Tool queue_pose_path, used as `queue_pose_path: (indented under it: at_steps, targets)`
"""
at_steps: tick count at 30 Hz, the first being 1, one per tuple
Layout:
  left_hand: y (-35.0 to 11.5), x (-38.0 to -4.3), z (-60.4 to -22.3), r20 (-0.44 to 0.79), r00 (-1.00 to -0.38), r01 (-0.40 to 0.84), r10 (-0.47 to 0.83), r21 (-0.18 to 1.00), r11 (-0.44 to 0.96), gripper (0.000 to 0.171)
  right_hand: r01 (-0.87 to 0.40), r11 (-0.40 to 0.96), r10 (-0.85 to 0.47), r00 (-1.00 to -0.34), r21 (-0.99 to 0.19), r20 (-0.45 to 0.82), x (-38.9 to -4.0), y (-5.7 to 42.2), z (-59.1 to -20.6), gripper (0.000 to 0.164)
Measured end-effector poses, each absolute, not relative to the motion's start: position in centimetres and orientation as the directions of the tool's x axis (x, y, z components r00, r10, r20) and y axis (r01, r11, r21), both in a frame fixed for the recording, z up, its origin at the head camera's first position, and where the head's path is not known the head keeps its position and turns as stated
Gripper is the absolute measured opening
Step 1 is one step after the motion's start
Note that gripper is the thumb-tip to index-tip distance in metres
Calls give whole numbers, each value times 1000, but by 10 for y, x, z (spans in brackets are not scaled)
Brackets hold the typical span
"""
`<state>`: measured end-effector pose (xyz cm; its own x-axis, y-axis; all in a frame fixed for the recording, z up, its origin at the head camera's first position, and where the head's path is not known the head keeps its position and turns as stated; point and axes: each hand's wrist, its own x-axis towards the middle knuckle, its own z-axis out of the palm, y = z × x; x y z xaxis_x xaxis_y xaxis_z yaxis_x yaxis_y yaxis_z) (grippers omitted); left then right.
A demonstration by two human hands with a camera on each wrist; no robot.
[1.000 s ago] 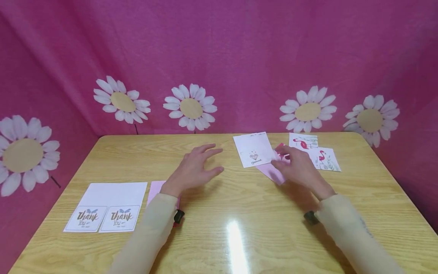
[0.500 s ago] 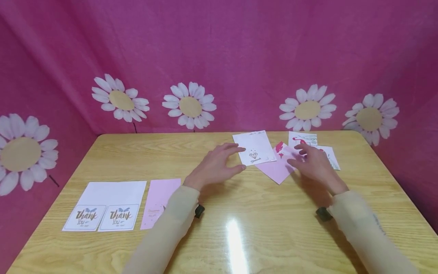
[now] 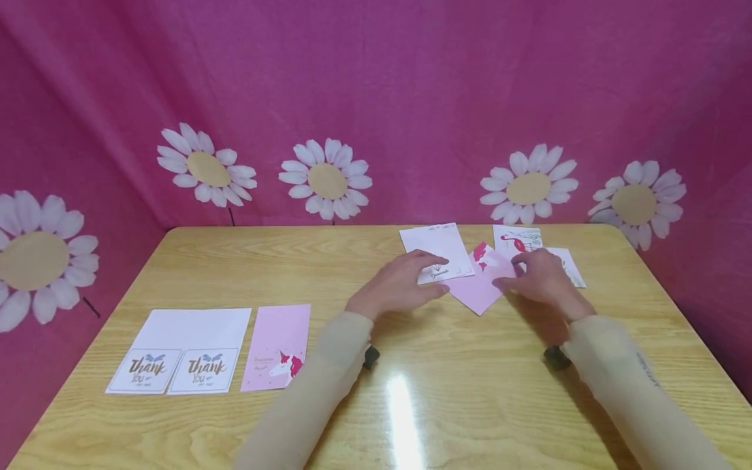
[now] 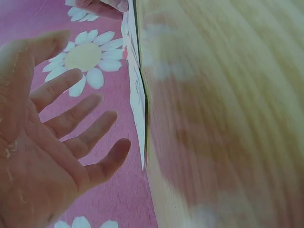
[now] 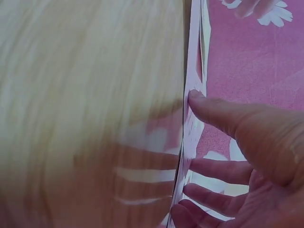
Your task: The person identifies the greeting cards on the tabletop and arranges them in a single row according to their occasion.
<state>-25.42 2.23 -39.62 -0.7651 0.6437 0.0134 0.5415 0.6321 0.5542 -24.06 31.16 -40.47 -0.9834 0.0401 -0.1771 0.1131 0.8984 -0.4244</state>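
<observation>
My left hand [image 3: 405, 281] reaches over a white card with a diamond drawing [image 3: 431, 245], its fingers apart and overlapping the card's lower part in the head view. In the left wrist view the left palm [image 4: 42, 156] faces the camera with spread fingers and nothing in them. A pink unicorn card [image 3: 478, 294] lies turned on its corner, partly under the white card. At its right edge is my right hand [image 3: 543, 277]. The right wrist view shows the thumb [image 5: 213, 109] and fingertips touching the card surface, with a gap between them.
Two white flamingo cards [image 3: 517, 236] lie behind the right hand, partly covered. At the left are white cards printed "Thank you" [image 3: 194, 326] and another pink unicorn card [image 3: 282, 333]. The wooden table [image 3: 458, 405] meets a pink flowered curtain [image 3: 411, 117] at the back.
My left hand has moved right to the white diamond card, uncovering the left pink card. The right hand has shifted right along the other pink card, from beside the diamond card to its right edge.
</observation>
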Motion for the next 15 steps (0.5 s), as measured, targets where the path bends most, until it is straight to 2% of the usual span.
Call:
queue_pose_path:
  at_steps: [5,10,15]
  targets:
    - [30,-258,-399,-4,-759,546,651,541,640,54,108,891,50,-989,-441,-141,-241,312,-404,69]
    - [36,-259,-403,-17,-770,537,637,522,663,50,110,851,62,-992,-514,-109,-234,316,-396,61]
    - [41,-256,-403,12,-778,508,628,602,617,47,73,797,57,-997,-599,-46,-221,323,-386,50]
